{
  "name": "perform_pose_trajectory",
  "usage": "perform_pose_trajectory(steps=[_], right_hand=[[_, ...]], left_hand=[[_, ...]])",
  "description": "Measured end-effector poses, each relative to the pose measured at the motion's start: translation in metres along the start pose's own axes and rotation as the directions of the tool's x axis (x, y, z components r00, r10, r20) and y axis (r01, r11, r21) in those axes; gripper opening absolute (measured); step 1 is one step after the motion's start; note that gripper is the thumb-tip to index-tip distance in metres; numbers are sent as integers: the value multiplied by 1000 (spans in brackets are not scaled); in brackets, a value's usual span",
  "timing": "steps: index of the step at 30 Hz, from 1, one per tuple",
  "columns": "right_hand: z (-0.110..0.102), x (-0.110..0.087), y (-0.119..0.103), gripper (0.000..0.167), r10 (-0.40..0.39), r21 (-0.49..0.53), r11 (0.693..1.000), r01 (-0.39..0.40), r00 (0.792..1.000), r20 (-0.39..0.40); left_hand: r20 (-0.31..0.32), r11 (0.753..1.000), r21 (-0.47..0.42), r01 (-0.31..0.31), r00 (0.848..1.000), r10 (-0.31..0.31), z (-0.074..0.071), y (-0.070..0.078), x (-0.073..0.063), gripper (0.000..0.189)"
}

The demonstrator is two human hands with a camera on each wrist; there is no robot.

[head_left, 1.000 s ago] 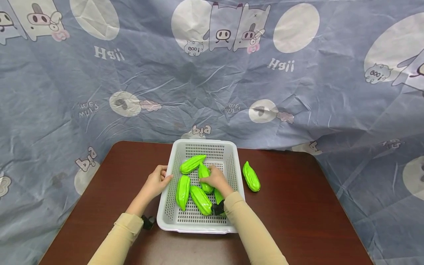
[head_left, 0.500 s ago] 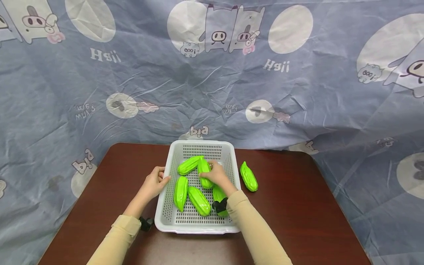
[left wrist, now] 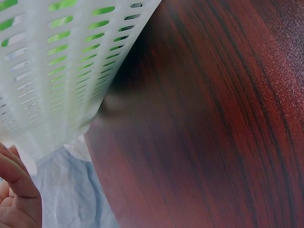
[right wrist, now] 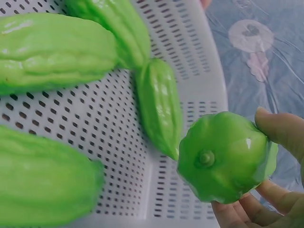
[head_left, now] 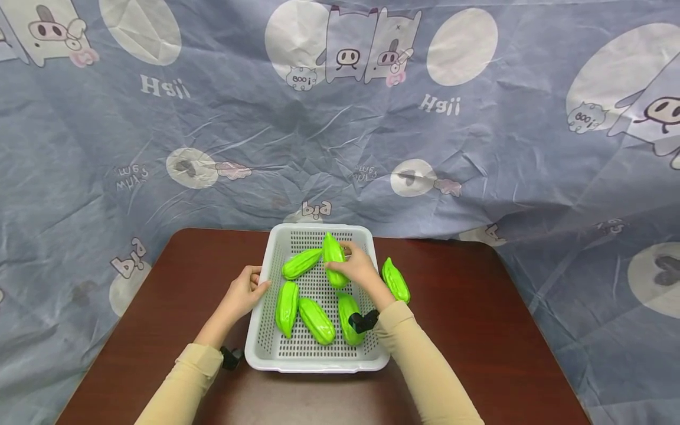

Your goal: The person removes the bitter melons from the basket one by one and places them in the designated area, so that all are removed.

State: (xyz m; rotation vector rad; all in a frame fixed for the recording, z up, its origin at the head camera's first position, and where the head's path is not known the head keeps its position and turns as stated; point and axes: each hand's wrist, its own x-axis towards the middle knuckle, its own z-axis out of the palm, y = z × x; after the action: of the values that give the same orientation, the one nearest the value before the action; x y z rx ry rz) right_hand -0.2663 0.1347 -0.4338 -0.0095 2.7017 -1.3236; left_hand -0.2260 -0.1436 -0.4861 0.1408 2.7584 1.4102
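Observation:
My right hand (head_left: 357, 268) grips a bright green bitter melon (head_left: 333, 257) above the far part of a light grey perforated basket (head_left: 310, 365). In the right wrist view that melon (right wrist: 225, 159) shows its round stem end, with thumb on one side and fingers on the other. My left hand (head_left: 243, 292) holds the basket's left rim, thumb at the edge and fingers curled outside. Inside the basket lie several more bitter melons, among them one at the back left (head_left: 301, 264) and one (head_left: 347, 319) beneath my right wrist.
One more bitter melon (head_left: 395, 281) lies on the dark brown table (head_left: 467, 330), right of the basket and partly behind my right forearm. A blue-grey printed cloth (head_left: 297, 147) hangs behind the table's far edge.
The right hand has lifted its bitter melon from the basket floor and moved it up and away toward the back. My left hand keeps its place at the rim.

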Motion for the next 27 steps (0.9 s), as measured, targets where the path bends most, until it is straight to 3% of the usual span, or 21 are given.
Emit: perform_pose_trajectory(steps=[8, 27], right_hand=[[-24, -5, 3, 77, -11, -16, 1000, 10, 998, -58], [-81, -18, 25, 77, 24, 46, 999, -20, 995, -102]], left_hand=[[6, 1000, -1, 7, 1000, -7, 1, -1, -1, 50], [5, 1000, -13, -4, 1000, 4, -1, -2, -1, 51]])
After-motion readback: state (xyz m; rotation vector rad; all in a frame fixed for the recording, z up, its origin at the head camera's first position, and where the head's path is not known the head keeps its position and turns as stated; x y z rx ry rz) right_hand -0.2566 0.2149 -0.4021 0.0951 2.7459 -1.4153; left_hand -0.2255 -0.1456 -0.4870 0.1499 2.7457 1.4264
